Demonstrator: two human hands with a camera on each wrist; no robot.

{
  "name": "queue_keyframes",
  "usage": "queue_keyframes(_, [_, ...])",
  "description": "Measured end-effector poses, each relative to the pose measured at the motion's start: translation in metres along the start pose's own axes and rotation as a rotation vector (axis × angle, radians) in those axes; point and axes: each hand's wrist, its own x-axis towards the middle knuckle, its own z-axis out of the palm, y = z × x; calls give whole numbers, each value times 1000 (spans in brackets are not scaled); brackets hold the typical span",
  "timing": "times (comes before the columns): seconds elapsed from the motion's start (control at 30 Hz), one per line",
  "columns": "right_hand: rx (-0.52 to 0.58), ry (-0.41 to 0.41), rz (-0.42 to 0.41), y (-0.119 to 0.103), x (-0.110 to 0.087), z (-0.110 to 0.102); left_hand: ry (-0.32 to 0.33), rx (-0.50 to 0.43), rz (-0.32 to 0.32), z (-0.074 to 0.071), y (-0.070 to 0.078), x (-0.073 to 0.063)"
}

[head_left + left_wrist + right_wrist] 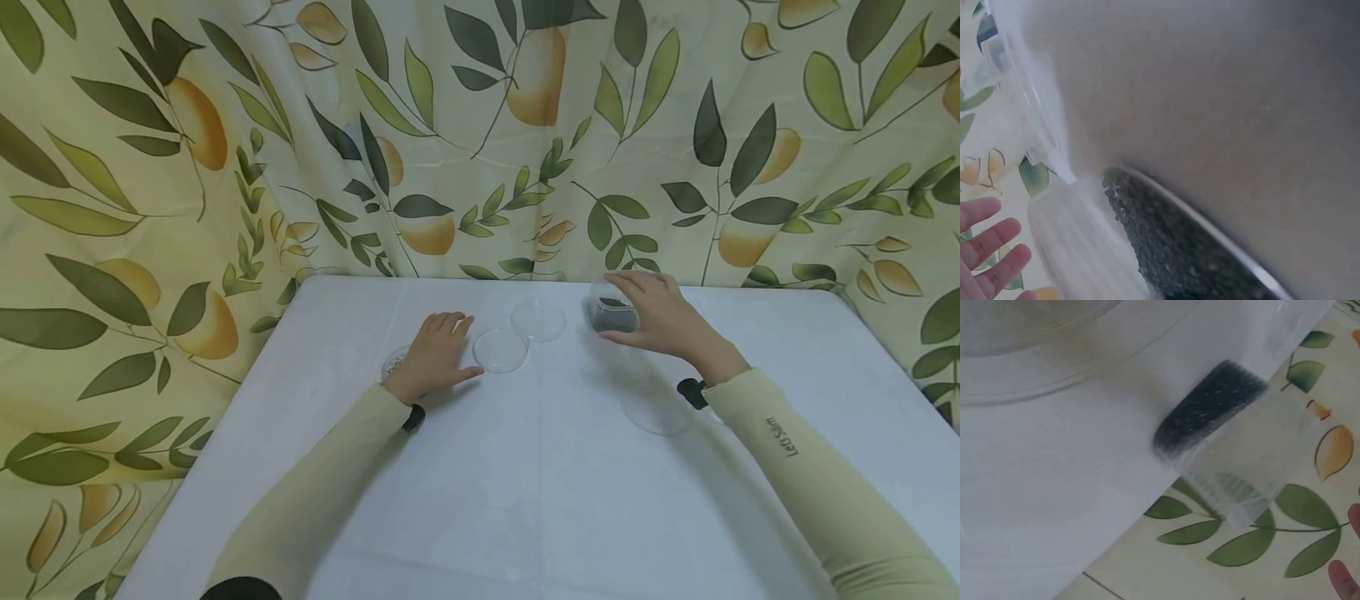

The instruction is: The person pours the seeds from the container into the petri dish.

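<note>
My right hand (660,317) is at the far side of the table, its spread fingers and thumb on either side of a clear container (613,315) with dark grains in its lower part. In the right wrist view the container (1210,412) stands upright, and the fingertips (1342,578) appear apart from it. My left hand (437,358) is extended beside and partly over a second clear container (393,362), which it partly hides. The left wrist view shows dark grains (1172,250) inside a clear rim close by, with the left fingers (997,240) straight and spread.
Between the hands, two thin clear round pieces (501,350) lie on the white table (480,500). Another faint clear round piece (652,408) lies below the right wrist. A leaf-patterned curtain (480,167) hangs along the far edge.
</note>
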Motion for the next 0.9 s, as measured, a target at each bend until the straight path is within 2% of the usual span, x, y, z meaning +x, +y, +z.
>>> queue_keyframes(0.13, [16,23,1,10,-4,2,-17,-5,0,-1,2,4])
queue_keyframes(0.33, [26,-18,63,24,-10,6,-49,3,10,-5,5,7])
queue_keyframes(0.57, [23,-51,93,38,-13,6,-129,29,21,-19,5,13])
queue_keyframes(0.7, [27,-92,137,45,-13,6,-169,76,71,-27,1,19])
queue_keyframes(0.9, [45,-134,182,52,-13,6,-205,129,186,-32,-4,31])
